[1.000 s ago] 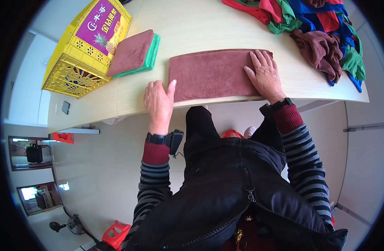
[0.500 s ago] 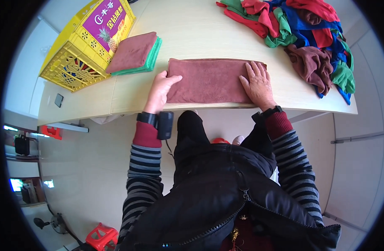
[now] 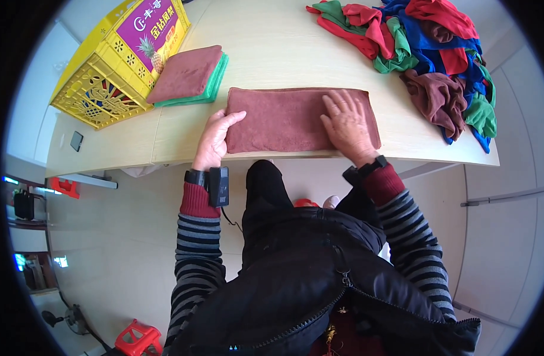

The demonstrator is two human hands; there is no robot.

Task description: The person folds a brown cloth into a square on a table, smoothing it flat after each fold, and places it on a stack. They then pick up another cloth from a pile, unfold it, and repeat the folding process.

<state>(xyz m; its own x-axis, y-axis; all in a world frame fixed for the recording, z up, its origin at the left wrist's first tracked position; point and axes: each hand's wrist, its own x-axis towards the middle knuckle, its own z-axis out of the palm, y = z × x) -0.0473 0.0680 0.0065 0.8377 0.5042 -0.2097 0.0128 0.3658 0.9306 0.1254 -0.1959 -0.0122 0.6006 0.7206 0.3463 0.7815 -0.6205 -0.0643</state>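
A folded brown cloth [image 3: 284, 121] lies flat before you on the pale counter [image 3: 272, 53], its lower side just inside the near edge at six o'clock. From the cloth, bare surface opens toward twelve; a brown-over-green cloth stack [image 3: 186, 72] sits at ten, beside a yellow crate [image 3: 125, 58], and a tangled multicoloured pile [image 3: 429, 50] at two. Your left hand [image 3: 211, 139] is at nine, thumb over the cloth's edge; I cannot tell whether its fingers pinch. Your right hand [image 3: 350, 132] is palm-down over the three o'clock end, fingers slightly spread, gripping nothing.

Indoor workroom, home or workshop unclear; pale worktop [image 3: 260, 47]; heaped coloured cloths [image 3: 438, 101]; folded cloth stack [image 3: 186, 71]; yellow plastic crate [image 3: 121, 71]; red plastic stool [image 3: 138, 340].
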